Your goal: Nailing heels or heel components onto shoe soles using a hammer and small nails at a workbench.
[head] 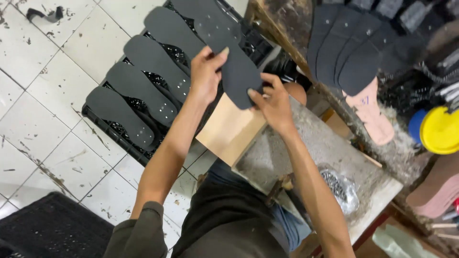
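Observation:
Both my hands hold one dark grey shoe insole (237,71) up in front of me. My left hand (205,71) grips its left edge, thumb on top. My right hand (273,102) pinches its lower right end. Below it lies a black plastic crate (103,122) on the floor, with several matching dark insoles (136,83) laid side by side across its top.
A tan wooden board (229,131) leans by a grey stone work block (315,148) with a clear bag of small metal bits (337,186). Further dark insoles (349,48), a pink insole (370,112) and a yellow lid (440,129) lie on the right bench. A black mat (52,227) covers the tiled floor.

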